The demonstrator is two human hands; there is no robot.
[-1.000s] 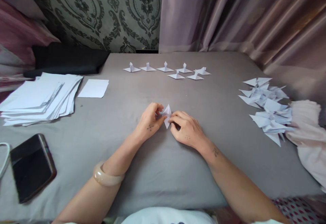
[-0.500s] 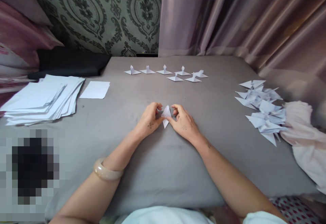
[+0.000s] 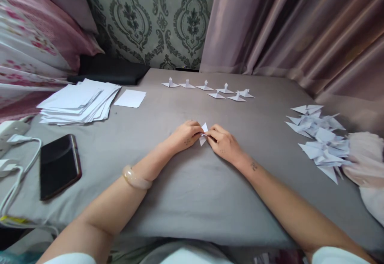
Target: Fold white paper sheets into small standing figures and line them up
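Folded white paper [image 3: 203,140], one, on grey tablecloth [image 3: 180,192], between the hands; left hand [image 3: 188,135] and right hand [image 3: 224,142], fingers raised half a second ago, now pinched closed on its middle; folding, apparently, concentrated there.

You hold a small white folded paper [image 3: 203,140] between your hands [image 3: 224,144], pointed ends facing away and toward you, middle partly hidden.
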